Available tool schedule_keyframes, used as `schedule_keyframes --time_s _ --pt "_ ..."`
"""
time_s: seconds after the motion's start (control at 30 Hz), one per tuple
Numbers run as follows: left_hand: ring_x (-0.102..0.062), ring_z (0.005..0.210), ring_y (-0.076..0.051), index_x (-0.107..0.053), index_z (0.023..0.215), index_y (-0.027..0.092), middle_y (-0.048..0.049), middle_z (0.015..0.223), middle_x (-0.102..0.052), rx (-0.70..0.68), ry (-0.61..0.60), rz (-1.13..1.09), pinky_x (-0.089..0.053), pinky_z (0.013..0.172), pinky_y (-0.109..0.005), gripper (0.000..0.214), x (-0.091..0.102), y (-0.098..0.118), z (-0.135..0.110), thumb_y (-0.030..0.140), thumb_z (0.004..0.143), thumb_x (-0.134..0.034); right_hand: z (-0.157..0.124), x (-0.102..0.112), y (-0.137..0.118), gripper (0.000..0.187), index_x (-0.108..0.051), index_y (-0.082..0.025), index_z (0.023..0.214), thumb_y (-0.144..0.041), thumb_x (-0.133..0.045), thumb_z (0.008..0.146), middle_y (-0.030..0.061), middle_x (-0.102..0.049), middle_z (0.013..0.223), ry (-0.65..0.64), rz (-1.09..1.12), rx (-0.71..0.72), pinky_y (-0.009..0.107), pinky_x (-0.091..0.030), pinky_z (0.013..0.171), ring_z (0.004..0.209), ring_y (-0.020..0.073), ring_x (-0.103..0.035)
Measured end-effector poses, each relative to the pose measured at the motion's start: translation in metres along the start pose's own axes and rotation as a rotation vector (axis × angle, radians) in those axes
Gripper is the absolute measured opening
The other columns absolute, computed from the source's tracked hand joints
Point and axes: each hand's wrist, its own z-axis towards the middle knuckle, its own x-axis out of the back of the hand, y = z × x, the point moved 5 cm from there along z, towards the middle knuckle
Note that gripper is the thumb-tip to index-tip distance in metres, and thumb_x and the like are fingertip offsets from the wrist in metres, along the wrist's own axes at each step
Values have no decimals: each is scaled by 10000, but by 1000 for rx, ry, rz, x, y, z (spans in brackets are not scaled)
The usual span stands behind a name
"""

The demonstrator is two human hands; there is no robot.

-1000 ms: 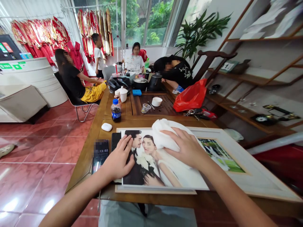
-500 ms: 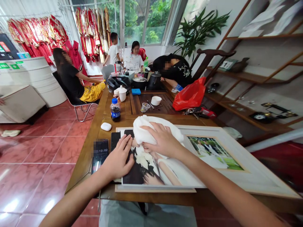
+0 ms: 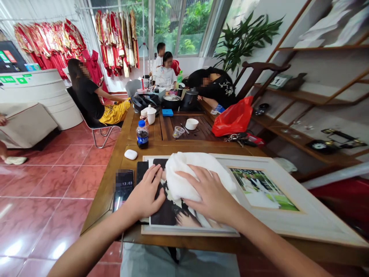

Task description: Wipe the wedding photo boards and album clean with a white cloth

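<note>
A large wedding photo print [image 3: 175, 217] lies flat on the near end of the wooden table [image 3: 118, 161]. My left hand [image 3: 144, 196] rests on its left side, fingers spread flat, pinning it down. My right hand [image 3: 210, 194] presses a white cloth [image 3: 190, 171] onto the middle of the print, fingers laid over the cloth. To the right lies a white framed picture [image 3: 288, 215], partly under the print.
A black phone [image 3: 123, 184] and a white earbud case [image 3: 130, 154] lie left of the print. Farther up the table stand a cola bottle [image 3: 142, 134], a tea set, a white bowl [image 3: 191, 124] and a red plastic bag [image 3: 233, 117]. Several people sit around the far end.
My right hand has dragged the cloth from the print's upper right to its upper left, then down toward me over the middle. My left hand has stayed put. A person at the far end walked right.
</note>
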Motion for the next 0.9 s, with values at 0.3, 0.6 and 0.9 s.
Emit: schedule_keyframes --time_s 0.3,0.6,0.9 --pt "-209 1544 -317 -333 1545 86 -198 1614 -315 11 -15 -10 -293 1245 -532 614 4 3 1 222 957 -445 -63 11 -29 720 -447 -281 1491 -392 -647 808 170 -485 1467 101 -36 62 557 -370 983 1288 381 -459" --pt "-192 1545 -334 -338 1535 46 -211 1619 -293 5 -41 6 -276 1252 -521 606 2 2 1 231 965 -433 -13 4 8 626 -489 -274 1458 -434 -617 867 189 -483 1480 5 -56 -42 579 -390 981 1300 381 -468" --pt "-209 1537 -344 -339 1528 21 -232 1607 -301 -10 -30 27 -286 1244 -535 603 0 0 0 234 969 -424 25 3 32 691 -509 -275 1453 -655 -576 880 184 -497 1473 -22 -55 -150 558 -412 979 1291 388 -479"
